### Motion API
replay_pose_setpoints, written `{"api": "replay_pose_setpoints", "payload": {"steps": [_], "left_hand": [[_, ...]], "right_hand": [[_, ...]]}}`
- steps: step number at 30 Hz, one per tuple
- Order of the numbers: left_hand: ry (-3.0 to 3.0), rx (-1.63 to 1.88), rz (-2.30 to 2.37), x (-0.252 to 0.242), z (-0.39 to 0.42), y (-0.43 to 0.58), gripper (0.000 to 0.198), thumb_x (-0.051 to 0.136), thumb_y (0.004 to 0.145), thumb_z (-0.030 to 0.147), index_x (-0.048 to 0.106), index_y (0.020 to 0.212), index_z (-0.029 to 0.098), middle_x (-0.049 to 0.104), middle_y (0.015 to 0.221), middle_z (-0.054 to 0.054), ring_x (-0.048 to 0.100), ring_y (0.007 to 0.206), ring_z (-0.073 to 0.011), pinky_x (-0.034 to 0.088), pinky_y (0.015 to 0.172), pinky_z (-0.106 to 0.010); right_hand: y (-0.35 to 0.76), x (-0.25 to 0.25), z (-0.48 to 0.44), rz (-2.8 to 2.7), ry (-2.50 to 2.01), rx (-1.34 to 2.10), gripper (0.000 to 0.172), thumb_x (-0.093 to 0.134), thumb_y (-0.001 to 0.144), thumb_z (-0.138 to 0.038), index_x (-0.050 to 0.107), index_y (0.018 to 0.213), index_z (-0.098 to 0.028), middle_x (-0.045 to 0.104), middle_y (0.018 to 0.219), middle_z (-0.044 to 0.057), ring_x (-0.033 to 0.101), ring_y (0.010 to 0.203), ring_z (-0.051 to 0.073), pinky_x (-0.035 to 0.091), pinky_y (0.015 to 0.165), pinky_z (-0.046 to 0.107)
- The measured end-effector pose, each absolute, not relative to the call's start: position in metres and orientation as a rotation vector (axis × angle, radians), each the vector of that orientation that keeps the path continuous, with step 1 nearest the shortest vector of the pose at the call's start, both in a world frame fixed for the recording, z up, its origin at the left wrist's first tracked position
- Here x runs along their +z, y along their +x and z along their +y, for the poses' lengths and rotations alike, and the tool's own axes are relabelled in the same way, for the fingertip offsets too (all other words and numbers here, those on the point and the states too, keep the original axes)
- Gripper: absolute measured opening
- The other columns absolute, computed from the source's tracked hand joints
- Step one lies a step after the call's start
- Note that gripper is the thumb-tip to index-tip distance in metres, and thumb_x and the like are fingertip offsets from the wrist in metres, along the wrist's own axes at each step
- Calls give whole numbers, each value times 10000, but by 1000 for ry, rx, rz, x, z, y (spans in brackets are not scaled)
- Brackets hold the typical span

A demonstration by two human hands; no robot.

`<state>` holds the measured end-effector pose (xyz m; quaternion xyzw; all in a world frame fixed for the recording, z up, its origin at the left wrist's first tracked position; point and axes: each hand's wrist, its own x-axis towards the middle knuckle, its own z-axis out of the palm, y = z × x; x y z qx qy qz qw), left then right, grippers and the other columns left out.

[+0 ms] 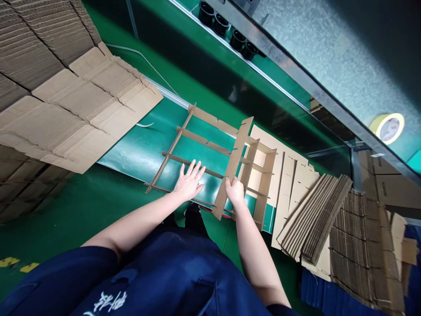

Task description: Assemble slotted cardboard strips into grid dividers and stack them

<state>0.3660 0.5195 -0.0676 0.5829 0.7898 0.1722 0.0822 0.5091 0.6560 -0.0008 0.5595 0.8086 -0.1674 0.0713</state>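
Note:
A cardboard divider grid (204,145) of slotted strips lies on a green table (141,149). My left hand (189,181) rests flat with fingers spread on the near long strips of the grid. My right hand (235,190) is closed on a cross strip (234,163) that stands tilted in the slots, gripping its near end. More cross strips (263,184) sit in place to the right of it.
A stack of loose slotted strips (315,215) lies at the right on flat cardboard sheets. Piles of flattened cartons (79,105) rise at the left. Black cups (230,30) line a far conveyor. A tape roll (390,127) sits on a metal ledge.

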Motion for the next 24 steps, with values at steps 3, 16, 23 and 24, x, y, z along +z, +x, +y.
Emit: {"api": "replay_pose_setpoints", "payload": {"steps": [3,16,23,24], "left_hand": [[1737,511,2364,-67,519,367,693,396,886,433,150,1492,202,124,1555,-90,2,1426,-331,110,1102,-622],[1751,506,2360,-65,519,367,669,386,890,409,175,1486,189,114,1556,-97,-17,1430,-310,99,1102,-621],[1741,483,2347,-65,520,367,695,429,869,406,191,1483,183,102,1557,-104,-24,1430,-307,83,1104,-619],[1740,482,2348,-64,520,367,696,433,867,405,197,1481,180,107,1556,-106,-24,1430,-309,83,1106,-618]], "right_hand": [[504,-4,652,2425,1698,-515,357,355,925,-384,595,1030,-142,697,895,118,652,865,250,458,713,298],[500,-20,644,2446,1780,-307,377,264,953,-372,496,1120,-125,689,860,122,656,790,268,440,654,323],[492,-20,644,2392,1711,-200,363,247,961,-359,474,1119,-124,686,833,126,664,768,254,451,668,331],[490,-20,643,2397,1699,-196,363,238,962,-361,474,1109,-127,685,816,121,664,759,250,452,671,334]]}}
